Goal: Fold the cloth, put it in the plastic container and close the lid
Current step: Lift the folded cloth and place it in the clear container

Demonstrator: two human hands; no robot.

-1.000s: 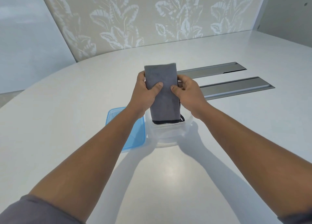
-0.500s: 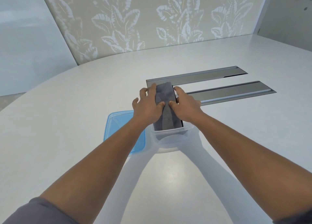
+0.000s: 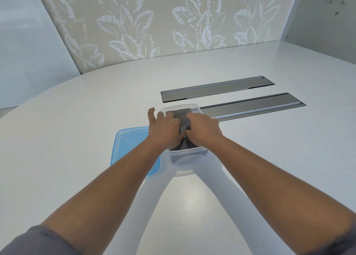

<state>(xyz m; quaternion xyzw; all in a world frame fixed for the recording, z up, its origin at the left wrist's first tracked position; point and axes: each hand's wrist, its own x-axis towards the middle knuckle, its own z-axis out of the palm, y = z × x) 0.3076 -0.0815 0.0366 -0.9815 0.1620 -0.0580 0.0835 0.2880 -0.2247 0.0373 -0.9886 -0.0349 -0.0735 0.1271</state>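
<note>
The folded grey cloth [image 3: 184, 118] lies inside the clear plastic container [image 3: 185, 159] at the middle of the white table. Both of my hands rest on it and press it down. My left hand [image 3: 163, 132] covers the cloth's left half, its fingers spread over the container's left rim. My right hand [image 3: 204, 129] covers the right half, thumb tucked against the cloth's middle fold. Only a strip of cloth shows between the hands. The blue lid [image 3: 129, 141] lies flat on the table just left of the container, partly under my left forearm.
Two long grey metal slots [image 3: 217, 88] [image 3: 256, 105] are set into the white table [image 3: 77, 139] behind and to the right of the container. A leaf-patterned wall [image 3: 154, 23] stands beyond the table's far edge.
The cloth, held upright above the container a second ago, has been lowered and pushed down inside it. Both hands have followed it down and forward.
</note>
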